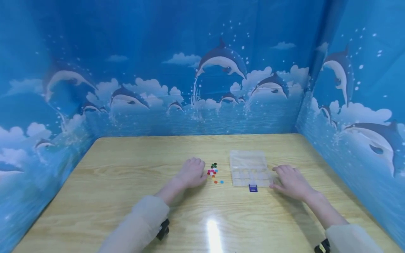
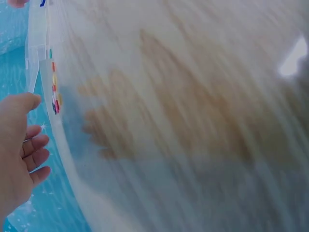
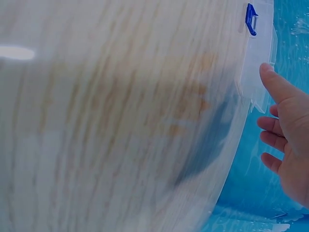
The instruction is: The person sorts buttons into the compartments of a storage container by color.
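Several small round coloured pieces (image 1: 212, 172), in green, pink, red, white, blue and orange, lie in a loose group near the middle of the table. Just left of them rests my left hand (image 1: 191, 174), its thumb side toward the group and nothing visible in its fingers. A clear plastic compartment box (image 1: 243, 175) lies with its lid (image 1: 248, 159) laid back and its purple-blue latch (image 1: 253, 188) facing me. At the box's right edge is my right hand (image 1: 291, 183), fingers relaxed and thumb (image 3: 270, 77) right by the box wall in the right wrist view.
The wood-grain table (image 1: 133, 154) is bordered by a blue dolphin-print curtain (image 1: 152, 63) at the back and both sides. A bright light reflection (image 1: 213, 235) shows on the near tabletop. Black bands (image 1: 163, 229) sit at both wrists.
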The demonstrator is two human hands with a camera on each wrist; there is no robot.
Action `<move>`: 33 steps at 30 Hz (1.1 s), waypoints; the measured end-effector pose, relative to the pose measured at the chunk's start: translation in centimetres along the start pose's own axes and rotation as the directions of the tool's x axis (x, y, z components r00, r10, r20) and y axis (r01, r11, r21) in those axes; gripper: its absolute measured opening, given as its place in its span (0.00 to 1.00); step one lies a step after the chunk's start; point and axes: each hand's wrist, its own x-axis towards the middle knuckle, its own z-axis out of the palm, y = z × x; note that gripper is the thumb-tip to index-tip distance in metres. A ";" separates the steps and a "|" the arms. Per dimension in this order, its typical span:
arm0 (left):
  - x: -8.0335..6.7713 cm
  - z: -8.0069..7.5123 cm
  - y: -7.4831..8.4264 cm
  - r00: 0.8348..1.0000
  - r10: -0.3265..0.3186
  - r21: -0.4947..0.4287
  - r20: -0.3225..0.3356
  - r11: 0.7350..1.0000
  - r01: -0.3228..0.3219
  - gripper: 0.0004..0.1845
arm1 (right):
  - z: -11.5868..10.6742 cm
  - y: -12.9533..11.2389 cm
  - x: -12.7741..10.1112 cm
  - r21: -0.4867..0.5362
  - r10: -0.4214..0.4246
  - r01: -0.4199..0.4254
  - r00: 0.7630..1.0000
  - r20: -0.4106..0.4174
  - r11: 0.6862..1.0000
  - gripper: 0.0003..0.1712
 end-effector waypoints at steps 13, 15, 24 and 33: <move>1.4 2.3 0.7 0.951 -0.310 -0.609 0.004 0.753 0.248 0.15 | 0.5 0.1 -0.1 0.016 -0.037 0.037 0.999 -0.015 0.999 0.31; 1.6 2.4 0.7 0.939 -0.344 -0.623 0.006 0.733 0.272 0.14 | 0.5 0.1 -0.1 0.019 -0.041 0.042 0.999 -0.017 0.999 0.31; 2.2 2.6 0.8 0.907 -0.420 -0.635 0.028 0.693 0.341 0.06 | 0.8 0.0 0.0 0.044 -0.042 0.043 0.999 -0.030 0.998 0.29; 2.7 2.7 1.0 0.888 -0.455 -0.641 0.072 0.661 0.390 0.04 | 0.9 0.0 0.0 0.016 -0.059 0.060 0.998 -0.032 0.998 0.28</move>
